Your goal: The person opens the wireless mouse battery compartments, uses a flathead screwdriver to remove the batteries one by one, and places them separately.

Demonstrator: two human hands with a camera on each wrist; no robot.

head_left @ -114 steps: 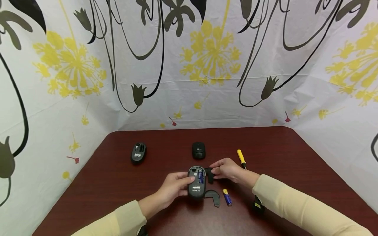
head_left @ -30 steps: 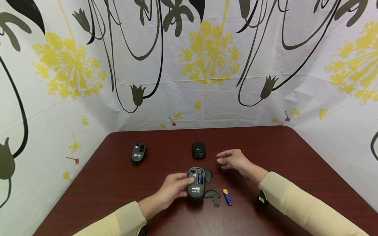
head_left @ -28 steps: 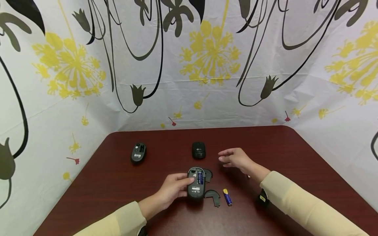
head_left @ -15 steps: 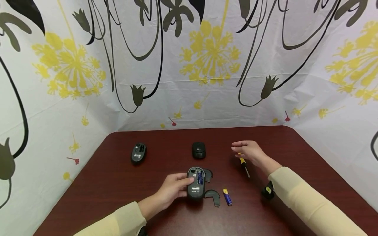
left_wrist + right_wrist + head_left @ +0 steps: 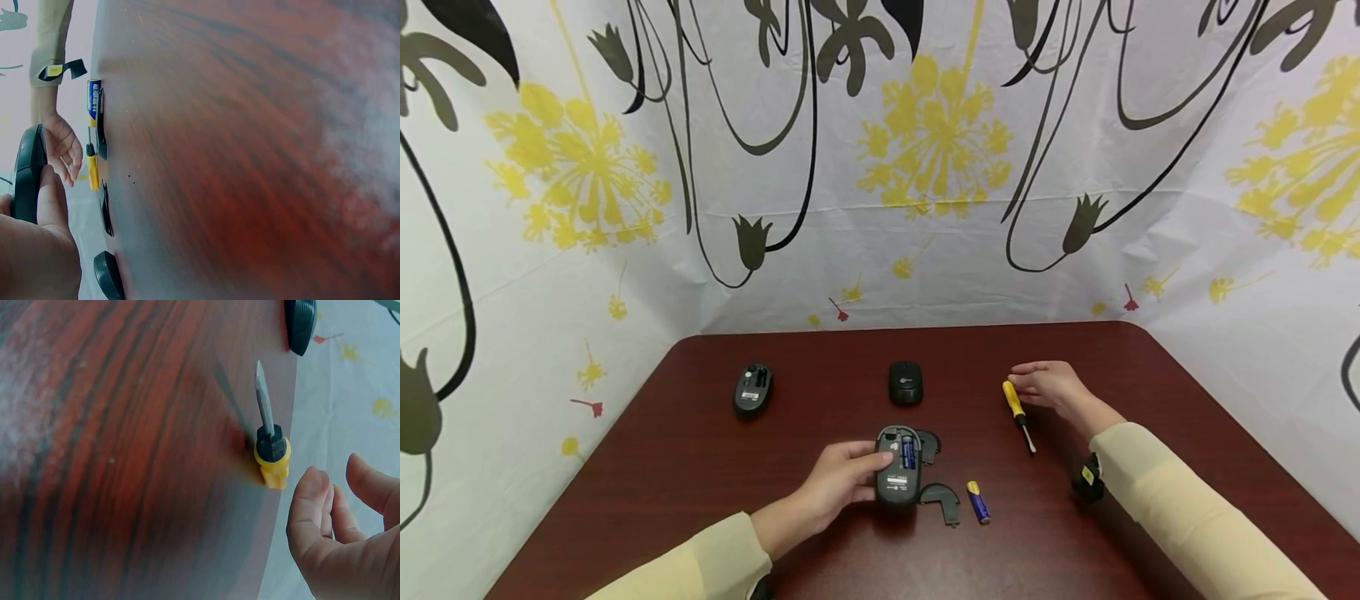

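Observation:
My left hand [image 5: 838,479] grips a dark computer mouse [image 5: 898,487] by its sides, underside up, thumb lying on it. A blue battery [image 5: 908,452] shows in its open compartment. Just right of the mouse are two curved dark covers, a near cover [image 5: 943,502] and a far cover [image 5: 932,447], the latter partly hidden behind the mouse. A loose blue-and-yellow battery [image 5: 978,502] lies beside the near one. My right hand [image 5: 1052,387], fingers loosely bent and holding nothing, is right beside the yellow handle of a screwdriver [image 5: 1013,402]. The right wrist view shows the screwdriver [image 5: 272,447] left of the fingertips.
At the back middle of the dark red table [image 5: 820,367] stands a black mouse [image 5: 906,383], upright. Farther left, another mouse [image 5: 752,390] lies with its underside and battery compartment up. A patterned white cloth [image 5: 880,283] hangs behind the table and along its sides.
My right hand has let go of the far cover, leaving it by the mouse, and moved back and right past the screwdriver's handle. The left hand stays around the mouse.

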